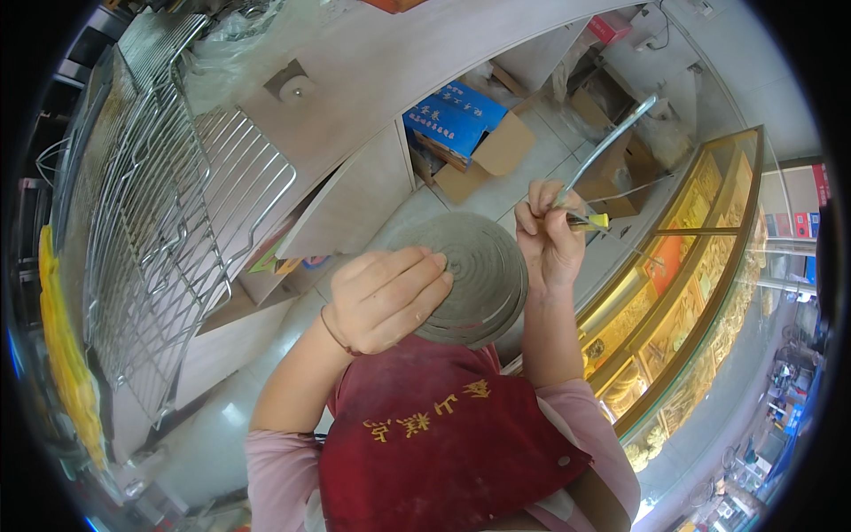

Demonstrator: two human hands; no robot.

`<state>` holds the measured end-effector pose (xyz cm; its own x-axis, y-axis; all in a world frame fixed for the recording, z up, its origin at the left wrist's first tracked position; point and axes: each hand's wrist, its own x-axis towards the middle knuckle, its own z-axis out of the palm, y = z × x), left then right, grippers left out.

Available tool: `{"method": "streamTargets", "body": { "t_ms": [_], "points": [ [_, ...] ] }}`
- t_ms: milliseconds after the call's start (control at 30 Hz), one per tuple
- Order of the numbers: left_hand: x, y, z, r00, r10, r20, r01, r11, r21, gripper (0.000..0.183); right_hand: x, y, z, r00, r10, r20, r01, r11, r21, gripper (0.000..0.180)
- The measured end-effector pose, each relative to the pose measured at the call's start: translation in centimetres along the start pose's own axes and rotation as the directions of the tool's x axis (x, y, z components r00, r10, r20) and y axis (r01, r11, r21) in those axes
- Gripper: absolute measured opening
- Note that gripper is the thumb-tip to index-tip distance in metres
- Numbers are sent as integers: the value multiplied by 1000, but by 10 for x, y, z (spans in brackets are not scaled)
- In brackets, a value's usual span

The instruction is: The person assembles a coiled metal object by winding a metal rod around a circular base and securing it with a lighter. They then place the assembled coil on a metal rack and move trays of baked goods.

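My left hand point(389, 299) grips a grey-green spiral disc point(488, 279), which looks like a stack of mosquito coils. Its fingertips lie over the disc's centre, and the thumb is hidden. Just off the disc's right edge, my right hand point(552, 243) is raised with its fingers closed. It pinches a bent, pale shiny strip point(608, 143) that reaches up and to the right; whether this is metal or plastic I cannot tell. A small yellow-ended object point(595, 221) sticks out of the same grip. A dark red apron point(452, 459) with yellow embroidered writing covers my front.
Wire racks point(193, 199) lean at the left beside a counter point(359, 73). A blue printed carton point(455, 123) stands open on the tiled floor, near an open cabinet door point(352, 199). A lit glass display case point(671, 286) with food curves along the right.
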<state>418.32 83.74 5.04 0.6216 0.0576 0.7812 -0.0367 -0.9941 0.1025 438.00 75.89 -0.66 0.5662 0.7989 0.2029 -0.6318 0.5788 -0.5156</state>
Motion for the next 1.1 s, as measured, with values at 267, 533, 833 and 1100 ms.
{"method": "streamTargets", "body": {
  "t_ms": [267,533,833,1100],
  "points": [
    [-4,-2,-6,995,17,95,-3,990,-142,21,14,-17,27,839,408,361,-93,761,-642,16],
    [-4,-1,-3,995,-6,98,23,983,-180,19,17,-12,24,746,486,454,-97,755,-649,15],
    [1,0,2,994,-18,108,42,975,-218,19,20,-18,24,713,547,438,-106,702,-705,15],
    [0,-3,3,993,-27,111,52,974,-221,19,23,-16,23,704,567,428,-153,709,-688,14]
  ]
}}
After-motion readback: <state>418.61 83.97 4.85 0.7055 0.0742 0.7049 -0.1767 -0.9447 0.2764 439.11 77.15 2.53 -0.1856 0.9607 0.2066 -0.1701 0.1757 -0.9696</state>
